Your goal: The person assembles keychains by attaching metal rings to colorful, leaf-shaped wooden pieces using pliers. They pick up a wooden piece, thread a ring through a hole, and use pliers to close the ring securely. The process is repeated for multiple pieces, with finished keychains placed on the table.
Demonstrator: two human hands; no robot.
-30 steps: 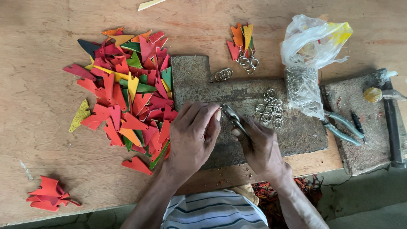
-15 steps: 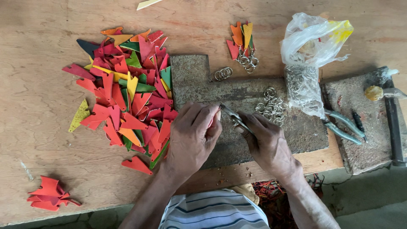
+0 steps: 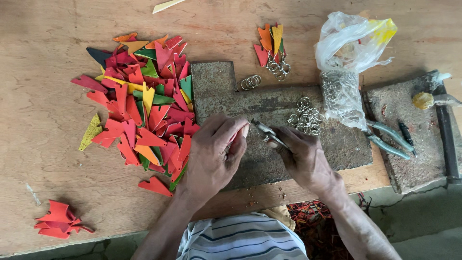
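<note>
My left hand (image 3: 215,154) is curled over a small red leather piece (image 3: 234,138), pinched at its fingertips above the rough metal block (image 3: 269,108). My right hand (image 3: 305,156) grips small pliers (image 3: 267,132) whose jaws point left toward my left fingertips, with a small ring at the jaws. A big heap of red, orange, green and yellow arrow-shaped pieces (image 3: 144,103) lies just left of my left hand. Loose key rings (image 3: 305,118) sit on the block just beyond my right hand.
A clear bag of rings (image 3: 344,62) stands at the right. Finished pieces on rings (image 3: 272,48) lie at the back. Green-handled pliers (image 3: 390,139) and a hammer (image 3: 445,130) rest on a second block at the right. Red pieces (image 3: 57,220) lie near the front left edge.
Both hands stayed over the block; my right hand with the pliers shifted slightly right and the pliers' tip tilted a little, still meeting my left fingertips.
</note>
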